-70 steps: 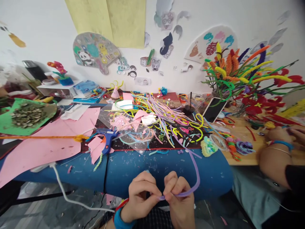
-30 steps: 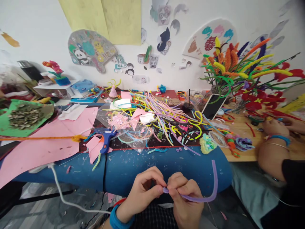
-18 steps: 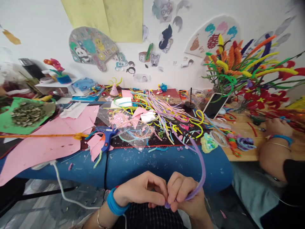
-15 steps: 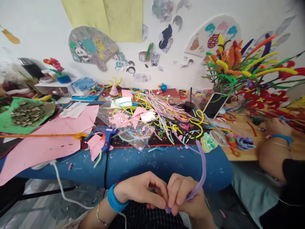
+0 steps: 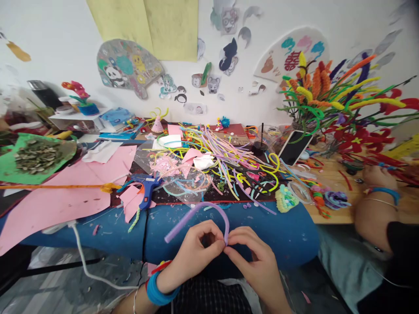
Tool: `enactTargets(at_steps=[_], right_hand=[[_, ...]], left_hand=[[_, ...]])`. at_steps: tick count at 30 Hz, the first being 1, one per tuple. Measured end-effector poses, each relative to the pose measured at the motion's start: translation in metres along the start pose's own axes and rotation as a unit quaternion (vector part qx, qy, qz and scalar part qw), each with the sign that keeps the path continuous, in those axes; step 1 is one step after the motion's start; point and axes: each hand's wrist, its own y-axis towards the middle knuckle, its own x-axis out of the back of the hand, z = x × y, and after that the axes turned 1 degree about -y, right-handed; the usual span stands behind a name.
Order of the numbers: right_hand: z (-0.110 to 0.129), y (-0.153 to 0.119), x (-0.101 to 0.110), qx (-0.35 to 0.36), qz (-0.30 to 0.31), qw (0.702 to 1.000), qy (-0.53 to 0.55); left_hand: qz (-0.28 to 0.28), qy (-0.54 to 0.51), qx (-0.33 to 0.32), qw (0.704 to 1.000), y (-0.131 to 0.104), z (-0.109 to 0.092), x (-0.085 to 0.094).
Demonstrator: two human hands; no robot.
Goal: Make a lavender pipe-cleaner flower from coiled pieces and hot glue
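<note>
A purple pipe cleaner is pinched at one end between both hands, just in front of the table's edge. Its free part arches up and over to the left, above my left hand. The thumb and fingers of that hand press on the end, with a blue band round the wrist. From the other side my right hand pinches the same end, its fingertips meeting the left ones. Whatever part lies between the fingertips is hidden. Beyond the hands lies a heap of coloured pipe cleaners.
A blue hot glue gun lies left of the heap, near pink sheets. Black scissors lie right of it. A phone leans by pipe-cleaner flowers. Another person's arm rests at the right.
Both hands have risen and turned, now meeting fingertip to fingertip. The pipe cleaner's free part has swung from the right of my hands over to the left.
</note>
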Motion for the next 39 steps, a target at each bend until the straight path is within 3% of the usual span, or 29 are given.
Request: enactTargets(at_steps=[4, 10, 14, 16, 18, 21, 25, 29, 33, 39], right_hand=[[0.0, 0.001, -0.007, 0.004, -0.008, 1.0, -0.016], [-0.001, 0.001, -0.01, 0.05, -0.027, 0.994, -0.089], [-0.003, 0.001, -0.012, 0.12, -0.036, 0.986, -0.111], [-0.005, 0.0, -0.015, 0.084, -0.044, 0.994, -0.055], [-0.009, -0.001, -0.019, -0.01, -0.042, 0.997, 0.058], [-0.013, -0.003, -0.027, -0.157, -0.02, 0.964, 0.216], [-0.01, -0.004, -0.033, -0.272, 0.018, 0.913, 0.303], [-0.002, 0.001, -0.035, -0.317, 0.05, 0.874, 0.365], [0.0, 0.004, -0.035, -0.337, 0.089, 0.841, 0.413], [-0.002, 0.004, -0.035, -0.34, 0.099, 0.821, 0.449]], left_hand=[[-0.051, 0.101, -0.069, 0.991, -0.005, 0.0, 0.001], [-0.04, 0.241, -0.163, 0.956, -0.009, -0.001, 0.004], [-0.015, 0.214, -0.116, 0.97, -0.009, -0.003, 0.005], [0.0, 0.175, -0.092, 0.98, -0.01, -0.004, 0.006], [0.006, 0.151, -0.109, 0.983, -0.01, -0.004, 0.007], [0.003, 0.159, -0.175, 0.972, -0.012, -0.002, 0.011], [0.03, 0.206, -0.266, 0.941, -0.011, 0.0, 0.023], [0.103, 0.255, -0.302, 0.913, -0.005, -0.004, 0.037], [0.164, 0.237, -0.296, 0.911, 0.002, -0.006, 0.046], [0.159, 0.259, -0.306, 0.902, 0.001, 0.0, 0.047]])
